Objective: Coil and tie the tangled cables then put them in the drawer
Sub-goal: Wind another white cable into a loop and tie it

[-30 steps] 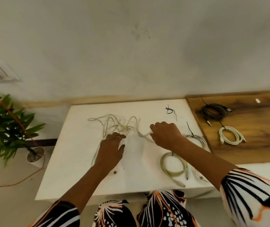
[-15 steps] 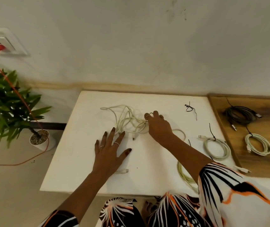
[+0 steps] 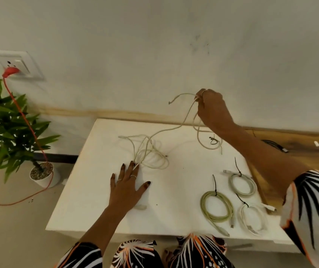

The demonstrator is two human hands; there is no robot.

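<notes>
The right hand (image 3: 212, 108) is raised above the far edge of the surface (image 3: 100, 190), fingers pinching the cable (image 3: 166, 130), which slopes down leftward to a loose tangle. The left hand (image 3: 128, 187) lies flat, fingers spread, fingertips pressing the tangle. Three tied coils (image 3: 217, 206) lie near the right edge.

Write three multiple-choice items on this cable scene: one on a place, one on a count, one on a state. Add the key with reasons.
1. Where is the potted plant?
A. on the floor left of the white table
B. on the table
C. on the wooden top

2. How many tied coils lie at the table's near right?
A. one
B. three
C. five

3. What is the right hand doing?
A. lying flat
B. gripping a cable lifted above the table
C. holding scissors

Key: 1 A, pot on the floor; 2 B, three coils with black ties; 3 B, fingers curled round it.
</notes>
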